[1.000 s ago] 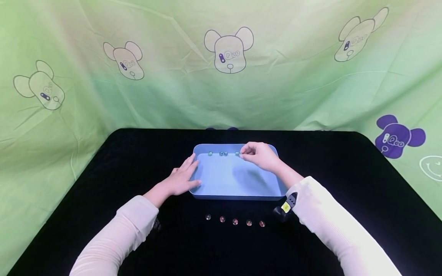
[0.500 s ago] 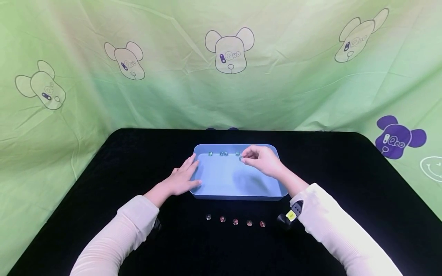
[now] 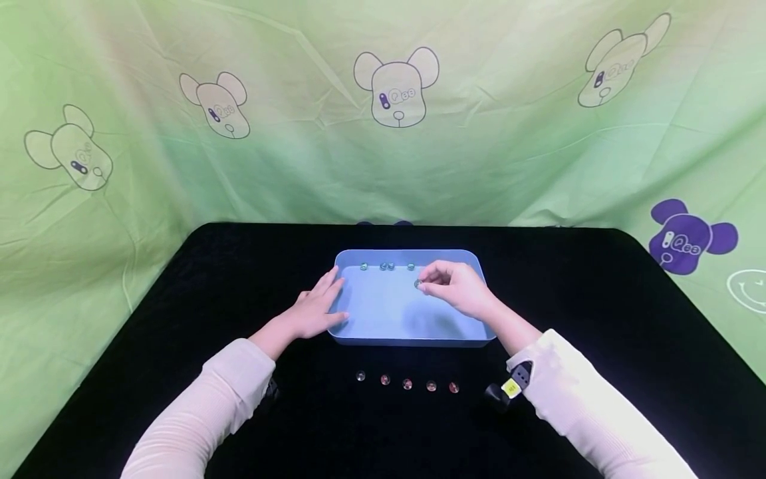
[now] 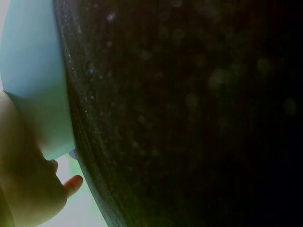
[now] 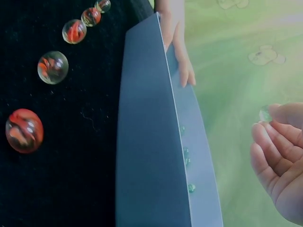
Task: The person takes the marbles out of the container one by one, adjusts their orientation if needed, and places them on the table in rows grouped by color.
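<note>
A small greenish marble (image 3: pixel 417 284) sat pinched between the thumb and fingertips of the right hand (image 3: pixel 456 290), the grip curled closed around it and held above the floor of the pale blue tray (image 3: pixel 383 313), just short of the tray's far wall. Beyond the grip, along that far wall, four more green marbles (image 3: pixel 385 267) lay in a loose row. The left hand (image 3: pixel 314 309) lay flat and relaxed against the tray's left rim, holding nothing, fingers straight. The likeliest trouble looked to be the marble slipping from so slight a pinch: being smooth and round, it could have dropped, bounced on the hard tray floor and rolled into the row, scattering it. A knock from the wrist might also have shifted the light tray, though the flat hand seemed to steady it. On the near side of the grip, outside the tray, five marbles (image 3: pixel 407 384), mostly red-streaked, lay in a line on the black desk (image 3: pixel 598 319), where a rolling one would find little to stop it. A green cloth backdrop (image 3: pixel 383 146) printed with cartoon bear heads enclosed the desk behind and at both sides.
</note>
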Demonstrator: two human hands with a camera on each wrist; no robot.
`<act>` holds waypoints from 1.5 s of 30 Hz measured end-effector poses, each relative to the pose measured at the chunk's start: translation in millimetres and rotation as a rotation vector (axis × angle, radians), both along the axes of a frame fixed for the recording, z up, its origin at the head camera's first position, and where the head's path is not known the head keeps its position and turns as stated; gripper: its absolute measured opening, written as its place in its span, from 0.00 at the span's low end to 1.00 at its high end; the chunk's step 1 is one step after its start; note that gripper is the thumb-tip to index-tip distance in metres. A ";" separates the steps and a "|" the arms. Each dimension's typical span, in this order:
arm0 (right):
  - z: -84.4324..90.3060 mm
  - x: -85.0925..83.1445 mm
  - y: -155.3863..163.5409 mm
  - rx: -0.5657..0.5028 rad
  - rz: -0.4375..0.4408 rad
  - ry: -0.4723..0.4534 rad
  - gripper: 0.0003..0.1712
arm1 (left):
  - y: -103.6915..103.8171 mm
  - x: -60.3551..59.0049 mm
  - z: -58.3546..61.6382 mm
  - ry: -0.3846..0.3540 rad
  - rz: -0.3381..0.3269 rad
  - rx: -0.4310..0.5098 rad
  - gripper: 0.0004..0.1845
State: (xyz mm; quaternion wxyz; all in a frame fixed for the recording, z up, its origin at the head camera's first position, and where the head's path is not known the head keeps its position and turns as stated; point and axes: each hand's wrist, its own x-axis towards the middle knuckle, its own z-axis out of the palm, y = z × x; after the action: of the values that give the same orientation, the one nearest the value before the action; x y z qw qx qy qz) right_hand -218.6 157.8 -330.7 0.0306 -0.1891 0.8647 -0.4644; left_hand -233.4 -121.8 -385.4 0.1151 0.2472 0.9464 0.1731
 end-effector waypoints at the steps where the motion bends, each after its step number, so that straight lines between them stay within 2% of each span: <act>1: -0.6 1.1 -0.2 -0.005 0.000 -0.003 0.07 | 0.0 -0.1 -0.3 0.002 -0.003 0.000 0.38; 11: -2.5 13.8 -4.5 -0.100 0.052 0.006 0.07 | 0.6 -0.1 -0.3 -0.001 -0.001 0.002 0.38; 24: -8.8 30.5 -8.1 -0.119 0.058 -0.034 0.08 | 0.6 -1.9 -2.0 0.007 -0.006 0.003 0.38; 45: -18.2 53.7 -26.1 -0.161 0.132 -0.049 0.07 | -0.9 -2.2 -2.2 0.007 -0.002 0.014 0.38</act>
State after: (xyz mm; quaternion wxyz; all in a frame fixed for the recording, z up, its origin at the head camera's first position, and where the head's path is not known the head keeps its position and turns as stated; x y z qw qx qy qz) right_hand -164.9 131.7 -348.9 0.0668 -0.2361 0.8091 -0.5340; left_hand -235.6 -122.7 -387.6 0.1103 0.2494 0.9454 0.1786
